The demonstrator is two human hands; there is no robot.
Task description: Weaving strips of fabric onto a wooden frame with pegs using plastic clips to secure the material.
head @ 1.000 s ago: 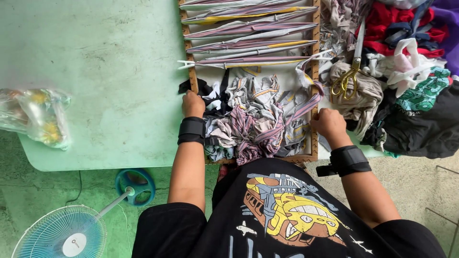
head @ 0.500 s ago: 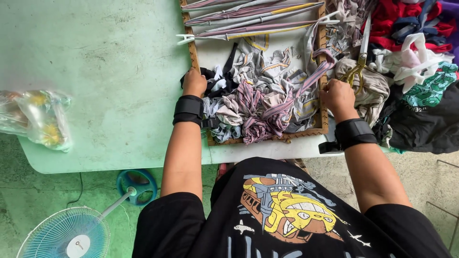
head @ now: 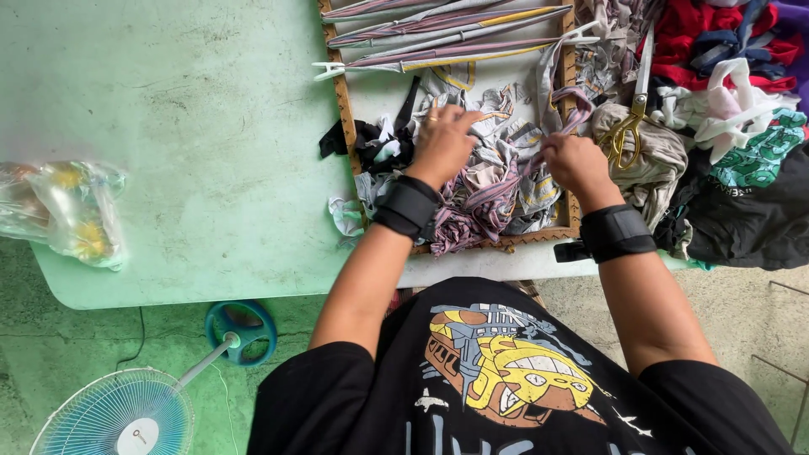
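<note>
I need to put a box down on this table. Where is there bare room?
The widest bare patch of the table lies between the plastic bag and the wooden frame. Inside the frame it is crowded: cloth strips under the left hand and right hand. Right of it, scissors rest on piled clothes.

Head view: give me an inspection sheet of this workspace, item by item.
Surface: pale green table, scuffed, rounded corner.
Job's things: wooden frame strung with fabric strips; pile of fabric scraps inside it.
Clutter: heap of clothes with gold-handled scissors on it; clear plastic bag at the table edge.
Hands: left hand pressing the scraps; right hand pinching a striped strip; both wrists strapped in black.
Cables: thin cord on the floor near the fan.
Surroundings: blue fan on concrete floor.
</note>
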